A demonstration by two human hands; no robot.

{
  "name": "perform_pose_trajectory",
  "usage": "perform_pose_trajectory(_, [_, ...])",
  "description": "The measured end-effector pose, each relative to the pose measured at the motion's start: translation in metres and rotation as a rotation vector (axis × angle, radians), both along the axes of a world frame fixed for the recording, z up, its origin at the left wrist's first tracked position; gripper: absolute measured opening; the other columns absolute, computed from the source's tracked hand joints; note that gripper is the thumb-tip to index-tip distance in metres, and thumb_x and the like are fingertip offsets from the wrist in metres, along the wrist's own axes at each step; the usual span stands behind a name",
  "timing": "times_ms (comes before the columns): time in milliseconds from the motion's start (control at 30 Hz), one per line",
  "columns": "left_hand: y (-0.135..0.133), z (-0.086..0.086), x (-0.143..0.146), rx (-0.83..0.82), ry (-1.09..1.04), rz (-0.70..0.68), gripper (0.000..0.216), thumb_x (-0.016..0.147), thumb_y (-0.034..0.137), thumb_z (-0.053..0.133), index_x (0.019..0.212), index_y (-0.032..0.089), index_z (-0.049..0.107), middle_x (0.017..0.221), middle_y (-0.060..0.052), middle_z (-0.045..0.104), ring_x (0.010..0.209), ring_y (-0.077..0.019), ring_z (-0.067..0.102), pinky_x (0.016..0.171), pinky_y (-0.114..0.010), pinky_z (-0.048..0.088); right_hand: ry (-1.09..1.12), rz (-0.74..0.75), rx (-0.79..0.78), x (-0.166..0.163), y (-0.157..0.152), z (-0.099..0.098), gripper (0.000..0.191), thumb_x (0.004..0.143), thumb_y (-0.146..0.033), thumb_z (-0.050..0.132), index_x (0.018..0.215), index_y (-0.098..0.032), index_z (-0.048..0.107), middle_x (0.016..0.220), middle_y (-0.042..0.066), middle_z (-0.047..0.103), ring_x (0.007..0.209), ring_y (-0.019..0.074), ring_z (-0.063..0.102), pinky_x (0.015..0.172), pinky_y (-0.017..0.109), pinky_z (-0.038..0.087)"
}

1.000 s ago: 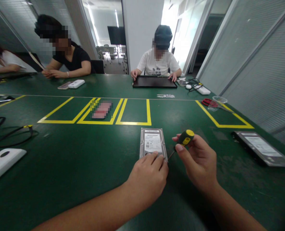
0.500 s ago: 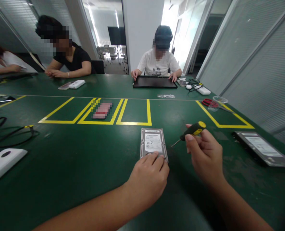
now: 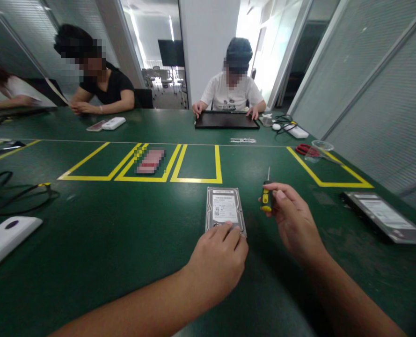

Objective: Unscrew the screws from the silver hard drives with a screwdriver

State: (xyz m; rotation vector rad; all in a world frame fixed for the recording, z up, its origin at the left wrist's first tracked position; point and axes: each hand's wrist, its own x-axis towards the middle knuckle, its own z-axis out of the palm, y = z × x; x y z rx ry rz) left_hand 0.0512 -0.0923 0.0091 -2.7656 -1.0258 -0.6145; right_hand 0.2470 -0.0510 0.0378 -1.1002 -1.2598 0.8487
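Observation:
A silver hard drive (image 3: 223,206) with a white label lies flat on the green table (image 3: 123,243) in front of me. Over its near end rests my left hand (image 3: 219,256), fingers closed on the drive's edges; that end is partly hidden. To the right of the drive, my right hand (image 3: 294,215) pinches a black and yellow screwdriver (image 3: 266,199) by its handle. The thin shaft points up and away from me, apart from the drive. A second hard drive (image 3: 386,216) lies farther right, with its label facing up.
Red-handled scissors (image 3: 306,150) and a clear plastic cup (image 3: 322,146) lie by a yellow tape outline at the right. A pink pack (image 3: 151,161) sits in another outline. At the left are a white power bank (image 3: 9,241) and a black cable (image 3: 18,196). Across the table, a person handles a black panel (image 3: 227,120).
The screwdriver has turned in my right hand: its tip pointed down at the left toward the drive and now points upward. My left hand has stayed on the drive.

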Motion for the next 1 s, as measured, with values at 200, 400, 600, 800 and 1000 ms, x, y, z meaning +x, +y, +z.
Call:
perform_pose_trajectory(200, [0.001, 0.001, -0.001, -0.009, -0.002, 0.003, 0.03, 0.093, 0.024, 0.053, 0.119, 0.012, 0.064, 0.116, -0.01, 0.068, 0.115, -0.0284, 0.06, 0.094, -0.043, 0.055, -0.734, -0.042, -0.023, 0.001, 0.005, -0.006, 0.021, 0.096, -0.035, 0.047, 0.104, -0.02, 0.059, 0.08, 0.001, 0.056, 0.072, 0.0148, 0.052, 0.069, 0.029, 0.041])
perform_pose_trajectory(400, [0.001, -0.001, -0.001, -0.013, -0.015, -0.005, 0.029, 0.092, 0.024, 0.054, 0.116, 0.012, 0.065, 0.116, -0.01, 0.068, 0.115, -0.0288, 0.06, 0.095, -0.044, 0.055, -1.268, -0.013, -0.195, -0.003, 0.002, -0.01, 0.024, 0.098, -0.03, 0.039, 0.115, -0.022, 0.054, 0.1, 0.007, 0.06, 0.09, 0.0197, 0.06, 0.078, 0.031, 0.041])
perform_pose_trajectory(600, [0.001, -0.001, 0.0, -0.016, -0.017, 0.005, 0.029, 0.092, 0.024, 0.053, 0.116, 0.012, 0.065, 0.115, -0.01, 0.068, 0.114, -0.0287, 0.06, 0.095, -0.044, 0.055, -1.356, -0.018, -0.236, -0.002, 0.002, -0.011, 0.025, 0.098, -0.031, 0.04, 0.116, -0.023, 0.055, 0.1, 0.006, 0.061, 0.088, 0.0203, 0.061, 0.071, 0.03, 0.037])
perform_pose_trajectory(800, [-0.001, -0.001, 0.0, -0.039, -0.031, 0.0, 0.027, 0.091, 0.023, 0.055, 0.114, 0.011, 0.064, 0.119, -0.011, 0.067, 0.117, -0.0285, 0.059, 0.098, -0.044, 0.053, -1.426, -0.01, -0.27, -0.002, 0.005, -0.015, 0.024, 0.098, -0.033, 0.041, 0.112, -0.023, 0.056, 0.096, 0.006, 0.061, 0.085, 0.0206, 0.062, 0.066, 0.029, 0.033])
perform_pose_trajectory(1000, [-0.003, 0.005, 0.0, -0.08, -0.03, 0.015, 0.032, 0.091, 0.024, 0.056, 0.121, 0.014, 0.059, 0.121, -0.011, 0.064, 0.118, -0.0292, 0.056, 0.097, -0.045, 0.052, -1.472, -0.009, -0.275, -0.003, 0.006, -0.015, 0.025, 0.098, -0.034, 0.042, 0.115, -0.023, 0.055, 0.096, 0.006, 0.061, 0.085, 0.0214, 0.062, 0.064, 0.029, 0.032])
